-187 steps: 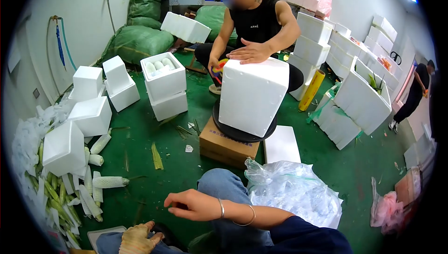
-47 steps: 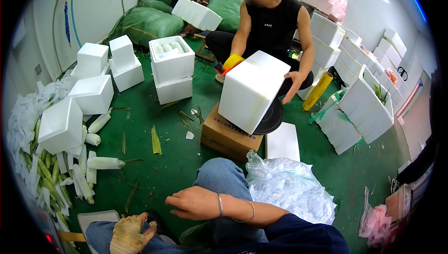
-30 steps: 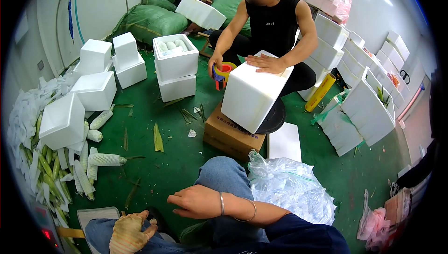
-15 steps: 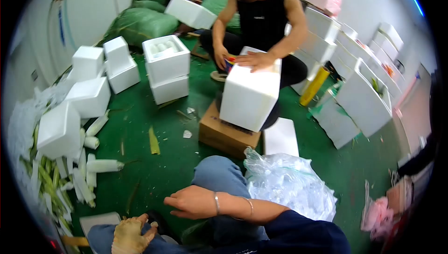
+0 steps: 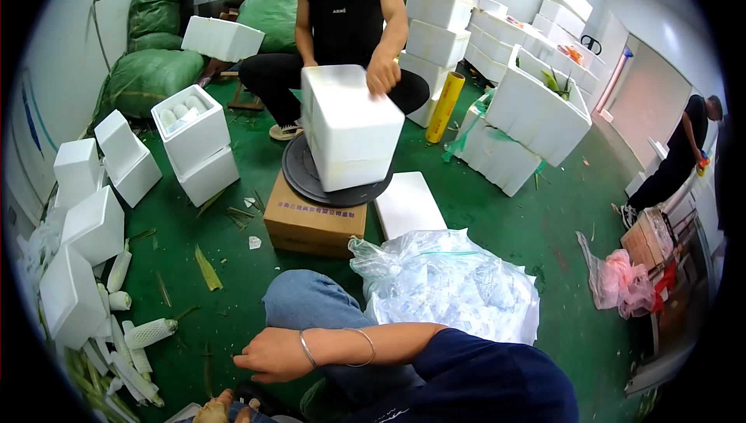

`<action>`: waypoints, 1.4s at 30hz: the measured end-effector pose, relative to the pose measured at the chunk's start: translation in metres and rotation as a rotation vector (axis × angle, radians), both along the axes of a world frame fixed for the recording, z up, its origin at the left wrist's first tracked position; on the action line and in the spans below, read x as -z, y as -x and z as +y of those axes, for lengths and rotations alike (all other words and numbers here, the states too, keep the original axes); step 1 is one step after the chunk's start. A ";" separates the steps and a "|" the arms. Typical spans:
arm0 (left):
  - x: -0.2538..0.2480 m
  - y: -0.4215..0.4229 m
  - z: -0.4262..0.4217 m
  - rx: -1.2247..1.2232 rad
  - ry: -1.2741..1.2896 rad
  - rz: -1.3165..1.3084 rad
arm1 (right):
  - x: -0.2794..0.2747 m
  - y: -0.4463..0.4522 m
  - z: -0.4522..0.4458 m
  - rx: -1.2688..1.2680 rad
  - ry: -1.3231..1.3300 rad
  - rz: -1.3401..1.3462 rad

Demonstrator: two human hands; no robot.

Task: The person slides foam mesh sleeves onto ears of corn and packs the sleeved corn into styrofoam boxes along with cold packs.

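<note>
My right hand (image 5: 273,354), bare with two bracelets at the wrist, hangs beside my bent denim knee (image 5: 307,298). Its fingers are curled; whether they hold anything is hidden. My left hand (image 5: 221,409), in a pale glove, rests low at the bottom edge, partly cut off, its fingers apart and nothing seen in them. Across from me a person in black (image 5: 346,15) touches a white foam box (image 5: 353,127) with both hands. That box stands on a round black turntable (image 5: 299,170) on a brown carton (image 5: 311,225).
A bag of ice packs (image 5: 458,287) lies right of my knee, by a white lid (image 5: 410,204). Foam boxes (image 5: 93,225) and netted corn (image 5: 151,333) are at left, stacked boxes (image 5: 536,104) at right. Another person (image 5: 684,151) stands far right.
My view has swung right, shifting the scene left. The foam box has turned on the turntable, and the person across has shifted their hands on it. The far-right person is in view again. My hands keep their poses.
</note>
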State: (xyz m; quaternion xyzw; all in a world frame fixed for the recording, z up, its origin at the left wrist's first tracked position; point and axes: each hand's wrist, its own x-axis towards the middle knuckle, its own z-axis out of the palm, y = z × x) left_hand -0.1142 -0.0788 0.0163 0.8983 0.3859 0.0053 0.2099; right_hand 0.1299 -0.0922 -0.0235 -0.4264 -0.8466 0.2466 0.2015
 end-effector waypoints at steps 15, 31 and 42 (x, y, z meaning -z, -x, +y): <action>0.010 -0.036 0.046 0.033 0.115 -0.189 | 0.011 0.004 0.019 -0.142 0.059 -0.020; 0.043 -0.095 0.162 -0.173 0.643 0.062 | -0.023 -0.054 0.119 0.091 0.749 0.394; 0.096 -0.098 0.118 -0.110 0.925 0.111 | -0.012 -0.071 0.113 0.718 1.491 1.195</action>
